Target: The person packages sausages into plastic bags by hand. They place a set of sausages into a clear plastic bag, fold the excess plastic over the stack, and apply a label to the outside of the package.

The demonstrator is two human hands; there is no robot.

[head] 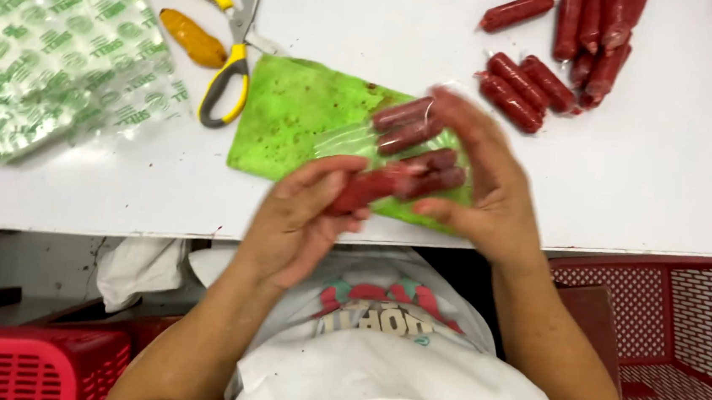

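Observation:
My left hand pinches a red sausage at its near end, over the table's front edge. My right hand is curled around a clear plastic wrap holding a few red sausages, its fingers touching them. Both hands hover above a green cloth that lies on the white table. Motion blur hides how firmly the right hand grips.
Loose red sausages lie in a pile at the back right. Yellow-handled scissors and an orange piece lie at the back. Green-printed plastic bags cover the left. Red baskets sit below the table.

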